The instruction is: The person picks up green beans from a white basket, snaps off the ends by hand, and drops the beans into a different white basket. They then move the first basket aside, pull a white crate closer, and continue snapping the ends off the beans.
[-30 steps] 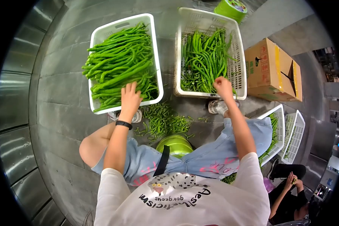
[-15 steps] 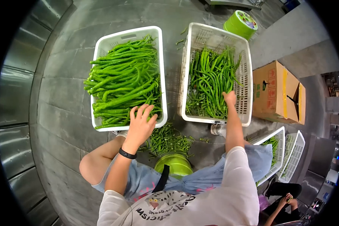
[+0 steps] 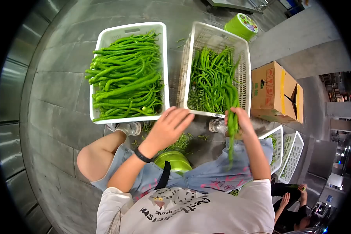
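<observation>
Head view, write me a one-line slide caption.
Right hand holding a bunch of green peppers by a white crate, left hand open nearby.

Looked like the prep area of a commercial kitchen to me, though a produce packing room could've fit too. Shiny metal panels (image 3: 11, 144) ran up the left side and the floor (image 3: 62, 89) was grey tile. Long green chili peppers (image 3: 126, 78) sat in bulk in white plastic crates (image 3: 166, 70), more crates stood off to the right by a cardboard carton (image 3: 267, 91), and another person (image 3: 290, 212) was over there too.
</observation>
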`<act>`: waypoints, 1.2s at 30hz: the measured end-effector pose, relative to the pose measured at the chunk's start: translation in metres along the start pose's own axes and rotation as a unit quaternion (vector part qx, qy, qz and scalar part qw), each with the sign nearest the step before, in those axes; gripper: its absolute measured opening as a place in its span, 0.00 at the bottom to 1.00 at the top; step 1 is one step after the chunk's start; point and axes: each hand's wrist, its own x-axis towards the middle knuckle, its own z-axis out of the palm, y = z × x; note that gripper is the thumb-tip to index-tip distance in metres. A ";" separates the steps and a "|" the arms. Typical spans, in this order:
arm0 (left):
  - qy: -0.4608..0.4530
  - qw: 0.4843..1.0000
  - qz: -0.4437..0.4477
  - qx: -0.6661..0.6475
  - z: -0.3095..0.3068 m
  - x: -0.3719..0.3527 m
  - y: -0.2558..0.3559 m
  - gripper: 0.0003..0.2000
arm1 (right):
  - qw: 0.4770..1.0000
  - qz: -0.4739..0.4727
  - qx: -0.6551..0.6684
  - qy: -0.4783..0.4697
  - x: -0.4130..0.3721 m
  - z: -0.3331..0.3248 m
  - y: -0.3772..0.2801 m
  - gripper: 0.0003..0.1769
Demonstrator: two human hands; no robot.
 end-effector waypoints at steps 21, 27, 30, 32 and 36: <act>-0.173 0.738 -0.286 -0.586 0.019 -0.031 0.018 0.12 | 0.971 -0.179 -0.050 -0.152 -0.068 0.080 0.042 0.20; -0.217 0.678 -0.264 -0.650 0.022 -0.043 0.021 0.17 | 0.970 -0.191 0.002 -0.152 -0.043 0.090 0.040 0.20; -0.170 0.667 -0.273 -0.673 0.024 -0.046 0.026 0.20 | 0.966 -0.210 -0.006 -0.150 -0.026 0.096 0.054 0.14; -0.123 0.642 -0.304 -0.694 0.035 -0.050 0.017 0.20 | 0.962 -0.201 -0.047 -0.176 -0.031 0.102 0.057 0.13; -0.091 0.655 -0.321 -0.678 0.038 -0.051 0.013 0.21 | 0.961 -0.230 -0.048 -0.146 -0.033 0.111 0.065 0.07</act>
